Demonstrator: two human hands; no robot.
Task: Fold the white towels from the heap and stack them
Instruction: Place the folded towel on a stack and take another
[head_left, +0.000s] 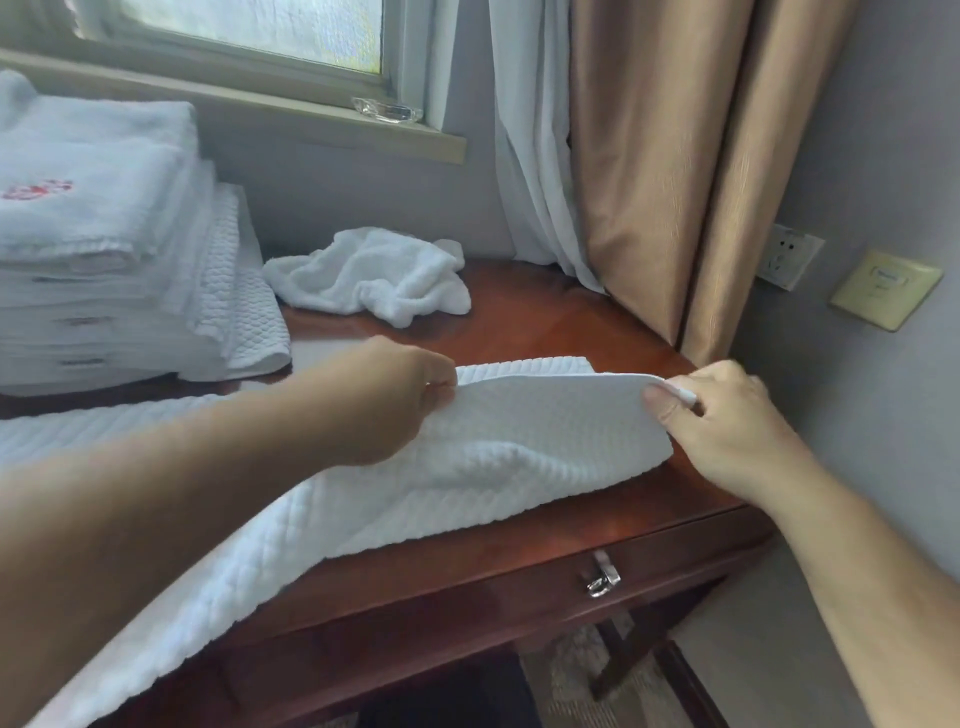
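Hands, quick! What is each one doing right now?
Left hand: closed, pinching the edge of the towel.
Right hand: closed, pinching the towel's corner.

Note that the waffle towel (519, 441) runs out of frame at the lower left, so you cannot see its far end. The fingertips of your left hand (397, 402) lie hidden behind the towel's raised edge. The stack of folded towels (93, 234) is cut off by the left edge, and the red mark (36, 189) on its top towel is too blurred to read. The print on the beige wall plate (885, 288) is too small to read.
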